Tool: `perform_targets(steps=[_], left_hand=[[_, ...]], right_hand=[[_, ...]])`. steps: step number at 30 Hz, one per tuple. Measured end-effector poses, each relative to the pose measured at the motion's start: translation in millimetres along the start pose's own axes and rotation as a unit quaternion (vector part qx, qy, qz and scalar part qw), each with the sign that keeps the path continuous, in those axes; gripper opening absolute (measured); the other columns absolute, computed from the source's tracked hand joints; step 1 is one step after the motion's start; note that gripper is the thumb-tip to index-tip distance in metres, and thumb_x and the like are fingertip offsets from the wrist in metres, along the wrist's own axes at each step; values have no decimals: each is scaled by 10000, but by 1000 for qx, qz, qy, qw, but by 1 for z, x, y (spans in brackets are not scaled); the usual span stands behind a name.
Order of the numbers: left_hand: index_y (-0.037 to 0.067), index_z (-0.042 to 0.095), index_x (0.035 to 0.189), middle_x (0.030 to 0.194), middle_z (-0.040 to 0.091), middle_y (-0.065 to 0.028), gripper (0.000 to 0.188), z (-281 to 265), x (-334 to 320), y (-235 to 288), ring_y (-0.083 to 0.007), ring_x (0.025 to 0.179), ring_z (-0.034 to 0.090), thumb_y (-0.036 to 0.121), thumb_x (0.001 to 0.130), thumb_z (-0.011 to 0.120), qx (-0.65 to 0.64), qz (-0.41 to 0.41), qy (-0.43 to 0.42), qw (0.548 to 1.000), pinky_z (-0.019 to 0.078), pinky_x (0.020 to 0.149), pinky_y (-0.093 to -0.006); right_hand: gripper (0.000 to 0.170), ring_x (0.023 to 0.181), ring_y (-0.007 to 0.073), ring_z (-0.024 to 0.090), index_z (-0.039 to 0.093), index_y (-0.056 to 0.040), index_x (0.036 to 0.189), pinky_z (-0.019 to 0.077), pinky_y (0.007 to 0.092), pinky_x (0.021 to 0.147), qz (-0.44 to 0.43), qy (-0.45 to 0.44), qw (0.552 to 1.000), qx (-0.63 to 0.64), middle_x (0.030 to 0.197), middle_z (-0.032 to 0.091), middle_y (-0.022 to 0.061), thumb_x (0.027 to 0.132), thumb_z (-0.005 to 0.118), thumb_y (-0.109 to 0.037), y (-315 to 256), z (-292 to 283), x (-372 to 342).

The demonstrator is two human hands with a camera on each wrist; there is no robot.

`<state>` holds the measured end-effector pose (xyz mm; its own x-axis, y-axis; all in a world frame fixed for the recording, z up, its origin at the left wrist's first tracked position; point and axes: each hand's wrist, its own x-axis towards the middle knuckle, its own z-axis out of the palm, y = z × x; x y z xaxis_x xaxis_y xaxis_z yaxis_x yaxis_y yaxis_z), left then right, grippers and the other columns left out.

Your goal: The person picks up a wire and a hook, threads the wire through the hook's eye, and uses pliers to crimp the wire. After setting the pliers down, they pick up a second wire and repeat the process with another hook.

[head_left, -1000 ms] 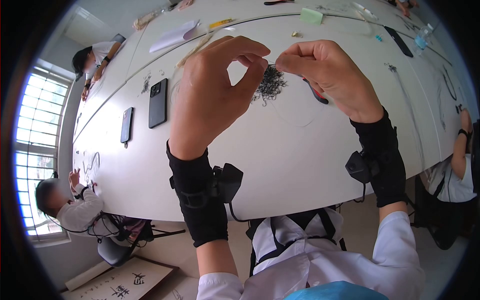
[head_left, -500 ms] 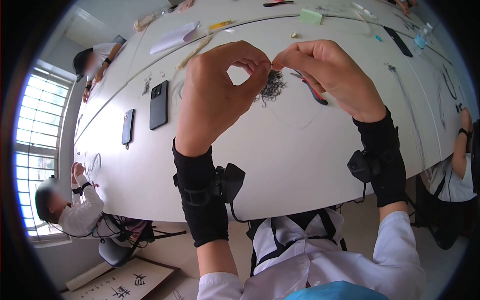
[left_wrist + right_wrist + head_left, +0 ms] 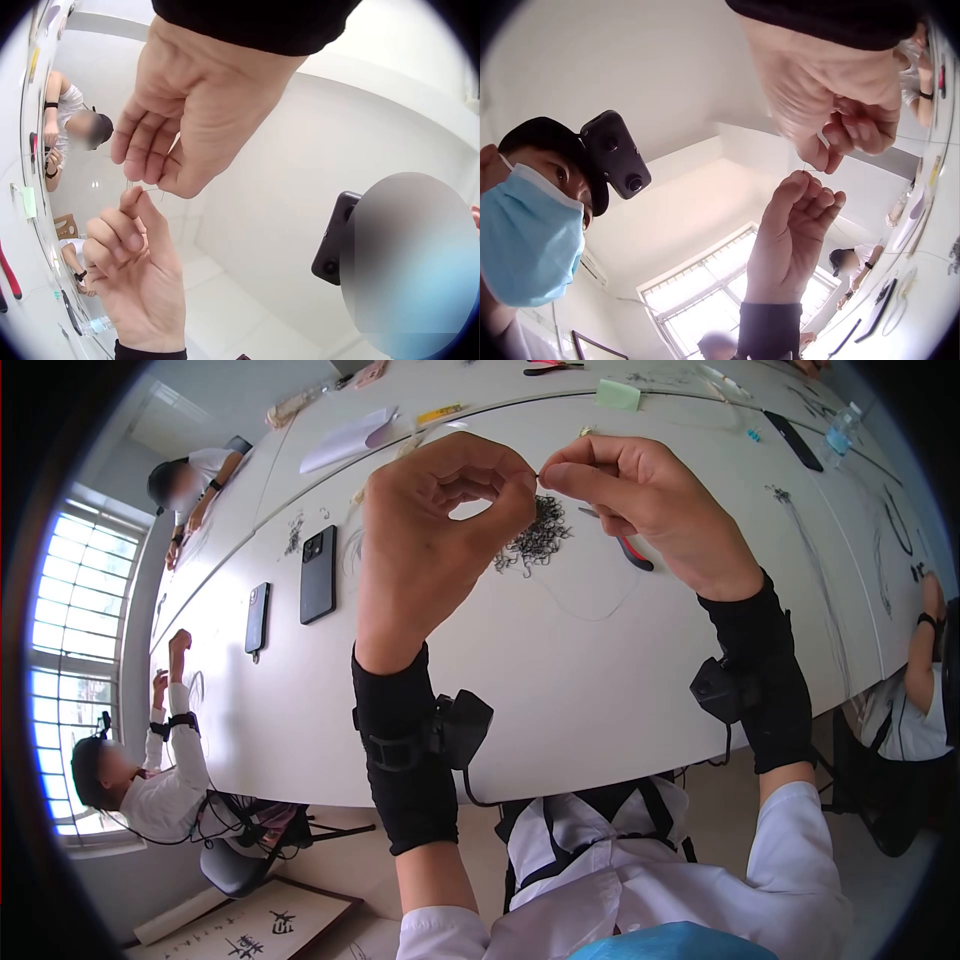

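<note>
In the head view, my left hand (image 3: 430,540) and right hand (image 3: 655,505) meet fingertip to fingertip above the table, thumbs against index fingers. A thin line (image 3: 154,190) shows between the pinched tips in the left wrist view, where my left hand (image 3: 202,105) is above my right hand (image 3: 139,270). My right hand (image 3: 825,90) and left hand (image 3: 784,247) nearly touch in the right wrist view. Whatever else sits between the tips is too small to tell. Beneath the hands lies a pile of small dark hook-like pieces (image 3: 540,535).
Red-handled pliers (image 3: 635,555), partly hidden by my right hand, lie beside the pile. Two phones, one large (image 3: 318,575) and one smaller (image 3: 257,618), lie to the left. A bottle (image 3: 843,430) stands at the far right. Other people sit around the table (image 3: 560,690).
Both hands have shifted slightly, keeping their fingertips together, and the opening inside my left thumb and index finger has narrowed. A person seated at the left has raised their arms.
</note>
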<state>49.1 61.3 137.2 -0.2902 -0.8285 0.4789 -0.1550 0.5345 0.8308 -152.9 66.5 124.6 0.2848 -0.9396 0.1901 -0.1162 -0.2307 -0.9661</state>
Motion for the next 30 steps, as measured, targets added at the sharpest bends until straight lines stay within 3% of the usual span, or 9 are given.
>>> perform_targets(steps=[4,6,10,12,19,22,28,30], left_hand=[[-41,701,868,803,719,-71,85,4,5,-3,-133,763,693,3,796,713,47,8,63,997,559,766,-270],[-36,701,854,788,717,-69,79,5,6,-8,-134,750,692,0,786,718,84,38,84,992,556,745,-260],[-29,702,863,802,714,-64,77,9,6,-11,-132,755,687,-11,791,725,130,60,36,989,550,763,-255],[-34,707,909,871,720,-60,85,10,4,-8,-117,805,680,-16,830,732,142,43,-2,989,548,834,-258],[-49,703,935,877,716,-74,102,10,2,0,-137,824,686,-31,837,725,97,48,-16,994,552,846,-271],[-66,692,947,883,715,-93,98,9,3,0,-151,820,690,-46,852,707,61,54,-9,997,561,830,-275],[-73,685,972,897,721,-128,91,10,3,2,-166,811,701,-52,883,690,-24,50,29,998,572,792,-274],[-68,689,979,898,724,-131,90,11,2,2,-167,817,705,-44,892,693,-25,57,43,997,572,792,-271]], right_hand=[[208,566,56,485,710,-17,1004,388,226,535,-86,44,991,-89,640,563,-25,933,681,-210,8,9,4],[187,553,64,484,704,-14,992,393,234,532,-120,69,973,-184,608,543,-17,933,685,-191,-3,12,-2],[170,554,75,473,700,-18,975,397,242,536,-171,97,953,-230,606,526,-3,942,689,-184,-5,8,-1],[172,563,74,466,699,-19,976,393,239,540,-167,90,963,-191,621,524,-4,949,684,-188,2,4,4],[214,612,49,461,704,-23,1007,388,220,567,-155,48,980,-116,673,531,-35,972,669,-232,21,-9,17],[243,682,20,492,679,-23,1054,396,181,610,-127,11,990,-65,870,614,-37,995,648,-257,18,-8,16],[230,618,9,410,686,-43,1047,330,178,564,-121,31,992,17,778,580,-52,990,651,-263,10,-2,10],[228,665,25,513,702,-26,1047,403,179,602,-125,42,991,35,791,637,-21,975,672,-240,10,1,11]])
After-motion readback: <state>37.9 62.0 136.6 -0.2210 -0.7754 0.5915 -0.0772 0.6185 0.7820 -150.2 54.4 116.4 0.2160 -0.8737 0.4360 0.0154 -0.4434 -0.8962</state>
